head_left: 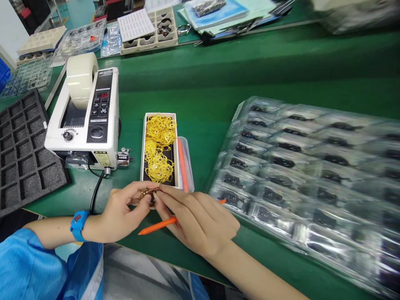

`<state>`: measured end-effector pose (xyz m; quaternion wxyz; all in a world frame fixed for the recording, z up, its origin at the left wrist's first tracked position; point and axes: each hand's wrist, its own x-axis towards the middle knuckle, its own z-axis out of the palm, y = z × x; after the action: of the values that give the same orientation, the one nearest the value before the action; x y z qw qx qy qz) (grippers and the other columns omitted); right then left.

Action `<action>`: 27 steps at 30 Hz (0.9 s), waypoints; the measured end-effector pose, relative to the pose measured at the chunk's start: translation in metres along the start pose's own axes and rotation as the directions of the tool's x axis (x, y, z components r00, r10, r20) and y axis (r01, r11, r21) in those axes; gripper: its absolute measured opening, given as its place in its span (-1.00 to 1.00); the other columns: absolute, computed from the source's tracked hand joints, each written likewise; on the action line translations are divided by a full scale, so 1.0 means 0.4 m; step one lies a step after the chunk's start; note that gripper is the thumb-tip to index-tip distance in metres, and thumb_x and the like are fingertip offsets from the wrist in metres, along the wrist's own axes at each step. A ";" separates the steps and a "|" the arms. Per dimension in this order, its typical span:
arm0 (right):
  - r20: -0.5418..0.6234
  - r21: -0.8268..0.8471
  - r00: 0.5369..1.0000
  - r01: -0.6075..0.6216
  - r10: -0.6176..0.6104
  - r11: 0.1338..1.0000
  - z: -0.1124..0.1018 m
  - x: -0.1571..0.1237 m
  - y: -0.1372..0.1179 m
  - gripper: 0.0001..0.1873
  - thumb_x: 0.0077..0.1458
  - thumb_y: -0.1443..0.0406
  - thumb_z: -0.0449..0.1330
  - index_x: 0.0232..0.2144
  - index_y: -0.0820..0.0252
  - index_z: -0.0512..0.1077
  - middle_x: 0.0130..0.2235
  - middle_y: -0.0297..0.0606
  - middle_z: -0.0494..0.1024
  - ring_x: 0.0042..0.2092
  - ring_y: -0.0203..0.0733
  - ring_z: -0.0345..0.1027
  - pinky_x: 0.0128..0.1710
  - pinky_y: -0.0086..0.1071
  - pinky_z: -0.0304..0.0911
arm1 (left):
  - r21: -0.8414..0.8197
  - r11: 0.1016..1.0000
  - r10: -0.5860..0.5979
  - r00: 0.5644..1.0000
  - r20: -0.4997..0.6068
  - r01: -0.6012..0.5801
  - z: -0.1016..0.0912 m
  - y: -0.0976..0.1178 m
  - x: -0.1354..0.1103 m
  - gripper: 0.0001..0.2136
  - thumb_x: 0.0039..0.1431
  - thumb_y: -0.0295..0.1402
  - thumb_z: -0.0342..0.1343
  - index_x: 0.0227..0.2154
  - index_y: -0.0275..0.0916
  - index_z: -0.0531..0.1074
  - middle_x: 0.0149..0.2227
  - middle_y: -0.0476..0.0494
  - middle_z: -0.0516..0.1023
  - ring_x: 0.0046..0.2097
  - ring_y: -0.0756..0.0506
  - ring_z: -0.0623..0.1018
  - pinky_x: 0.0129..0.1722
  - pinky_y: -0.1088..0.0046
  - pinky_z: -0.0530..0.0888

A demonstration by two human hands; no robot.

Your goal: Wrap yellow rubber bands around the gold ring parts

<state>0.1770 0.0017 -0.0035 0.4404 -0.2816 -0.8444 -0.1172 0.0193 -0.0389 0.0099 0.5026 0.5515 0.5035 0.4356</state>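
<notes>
Just in front of a white box [142,146] of yellow loops [156,129], both my hands meet over a small brown metallic part [152,194]. My left hand [125,210], with a blue wristband [78,226] on its wrist, pinches that part between thumb and fingers. Fingertips of my right hand [196,218] touch the part from the other side. An orange pointed stick [158,225] is tucked through my right hand, its tip sticking out at the left and its other end past the knuckles. The fingers cover much of the part, so its exact kind is unclear.
A white tape dispenser [104,146] with a tape roll stands left of the box. Beyond it lies a black foam tray [21,154]. Clear plastic trays [250,212] with dark parts fill the right side. A second orange stick [182,164] rests on a clear lid [189,166].
</notes>
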 end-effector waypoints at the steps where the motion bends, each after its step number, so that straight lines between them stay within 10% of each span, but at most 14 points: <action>1: 0.003 0.009 1.000 -0.022 0.022 1.000 -0.001 0.001 -0.002 -0.91 0.15 0.45 0.20 -0.27 0.23 0.40 -0.42 -0.19 0.64 -0.52 -0.25 0.38 -0.51 -0.38 0.24 | -0.003 1.000 -0.015 1.000 -0.001 0.015 0.000 0.002 0.001 -0.73 0.26 -0.36 0.00 -0.06 -0.34 0.43 -0.41 -0.11 0.57 -0.40 0.02 0.52 -0.34 0.54 0.50; 11: 0.057 0.164 0.966 -0.257 0.251 0.952 0.007 0.005 -0.008 -0.92 0.18 0.39 0.20 -0.29 0.16 0.34 -0.39 -0.22 0.61 -0.43 -0.24 0.47 -0.49 -0.42 0.28 | -0.339 0.898 -0.289 0.957 0.022 0.279 -0.001 0.008 0.031 -0.67 0.05 -0.21 0.27 -0.20 -0.27 0.37 -0.49 0.03 0.52 -0.43 0.04 0.54 -0.31 0.50 0.51; 17: 0.267 0.447 0.852 -0.524 0.451 0.725 -0.025 0.000 0.035 -0.91 0.31 0.29 0.05 -0.26 0.14 0.34 -0.47 -0.34 0.47 -0.58 -0.34 0.28 -0.62 -0.48 0.20 | -0.430 0.836 -0.340 0.937 0.081 0.341 -0.024 0.017 0.054 -0.56 -0.12 -0.07 0.36 -0.42 -0.28 0.31 -0.50 -0.02 0.56 -0.43 0.01 0.57 -0.40 0.52 0.46; 21: 0.544 0.543 0.798 -0.570 0.259 0.616 -0.029 0.008 0.048 -0.86 0.34 0.31 -0.02 -0.24 0.13 0.34 -0.45 -0.35 0.51 -0.48 -0.32 0.41 -0.56 -0.52 0.28 | -0.397 0.846 -0.330 0.934 0.136 0.357 -0.036 0.027 0.058 -0.62 -0.17 -0.16 0.40 -0.48 -0.32 0.37 -0.53 0.01 0.51 -0.49 0.09 0.49 -0.42 0.55 0.42; 27: 0.515 0.620 0.851 -0.454 0.105 0.640 -0.025 0.013 0.033 -0.85 0.34 0.38 -0.06 -0.26 0.11 0.27 -0.44 -0.38 0.47 -0.50 -0.35 0.35 -0.53 -0.53 0.26 | -0.323 0.877 -0.297 0.930 0.217 0.355 -0.042 0.030 0.062 -0.81 -0.14 -0.43 0.31 -0.49 -0.29 0.37 -0.53 0.05 0.44 -0.53 0.09 0.41 -0.50 0.55 0.38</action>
<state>0.1891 0.0099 0.0058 0.3285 -0.2344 -0.8403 0.3620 0.0071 -0.0123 0.0230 0.6995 0.3915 0.4596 0.3823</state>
